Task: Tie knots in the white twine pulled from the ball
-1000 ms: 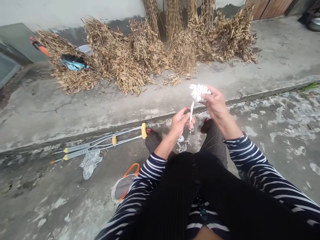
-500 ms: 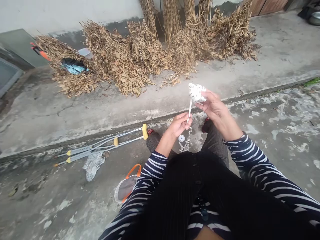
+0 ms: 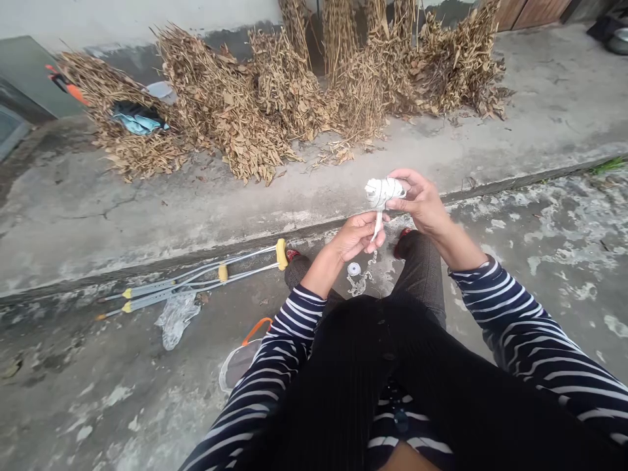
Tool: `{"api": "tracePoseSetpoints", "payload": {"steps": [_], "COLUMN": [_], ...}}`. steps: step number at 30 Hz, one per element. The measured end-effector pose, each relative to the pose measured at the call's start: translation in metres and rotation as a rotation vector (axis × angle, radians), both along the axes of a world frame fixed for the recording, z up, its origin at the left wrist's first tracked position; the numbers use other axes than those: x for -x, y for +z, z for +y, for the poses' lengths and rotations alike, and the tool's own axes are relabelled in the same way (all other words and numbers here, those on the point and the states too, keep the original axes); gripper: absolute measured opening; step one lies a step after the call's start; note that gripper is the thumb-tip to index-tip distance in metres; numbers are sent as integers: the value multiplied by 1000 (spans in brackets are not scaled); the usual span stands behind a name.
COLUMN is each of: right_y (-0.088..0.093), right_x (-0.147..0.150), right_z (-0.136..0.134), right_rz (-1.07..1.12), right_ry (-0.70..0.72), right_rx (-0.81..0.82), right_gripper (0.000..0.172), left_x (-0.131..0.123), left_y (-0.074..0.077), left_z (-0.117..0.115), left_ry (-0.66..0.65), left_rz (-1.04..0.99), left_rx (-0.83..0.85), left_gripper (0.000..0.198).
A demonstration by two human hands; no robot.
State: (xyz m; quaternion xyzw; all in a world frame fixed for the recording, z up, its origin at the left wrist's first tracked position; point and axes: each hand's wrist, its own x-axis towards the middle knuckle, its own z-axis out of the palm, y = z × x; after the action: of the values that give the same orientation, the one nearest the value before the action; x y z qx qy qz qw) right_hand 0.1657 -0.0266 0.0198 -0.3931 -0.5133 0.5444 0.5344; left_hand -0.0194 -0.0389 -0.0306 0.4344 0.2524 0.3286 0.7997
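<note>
My right hand (image 3: 417, 199) grips a white wound bundle of strip or cord (image 3: 383, 192) with dark lines across it, fingers above and thumb below. From the bundle a short white strip (image 3: 377, 224) hangs down, and my left hand (image 3: 360, 234) pinches it between thumb and fingers just below and to the left. On the ground between my feet lies a small white round spool (image 3: 354, 269). A tangle of pale lacy trim (image 3: 360, 285) is beside it, with a thin length rising toward my left hand; whether it joins the strip I cannot tell.
A pair of crutches (image 3: 196, 282) with yellow pads lies at left by the step's edge, a clear plastic bag (image 3: 177, 320) against them. An orange-handled bag (image 3: 238, 366) rests near my left arm. Dry plant bundles (image 3: 294, 98) lean along the wall on the raised concrete ledge (image 3: 245, 209).
The bundle has come down slightly and turned more level in my right hand. My left hand has moved up and right, nearer the bundle, still pinching the strip.
</note>
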Motion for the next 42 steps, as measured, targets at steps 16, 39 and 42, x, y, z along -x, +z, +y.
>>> {"api": "tracePoseSetpoints", "payload": {"steps": [16, 39, 42], "right_y": [-36, 11, 9], "right_x": [-4, 17, 16], "right_z": [12, 12, 20], "right_rz": [-302, -297, -313], "right_ry": [-155, -181, -202], "right_rx": [-375, -220, -241], "right_gripper": [31, 37, 37], "left_x": [-3, -43, -40], "left_y": [-5, -5, -6], "left_z": [-30, 10, 6], "left_ry": [125, 670, 646], "left_rz": [-6, 129, 101], "left_rx": [57, -124, -112], "left_gripper": [56, 16, 15]}}
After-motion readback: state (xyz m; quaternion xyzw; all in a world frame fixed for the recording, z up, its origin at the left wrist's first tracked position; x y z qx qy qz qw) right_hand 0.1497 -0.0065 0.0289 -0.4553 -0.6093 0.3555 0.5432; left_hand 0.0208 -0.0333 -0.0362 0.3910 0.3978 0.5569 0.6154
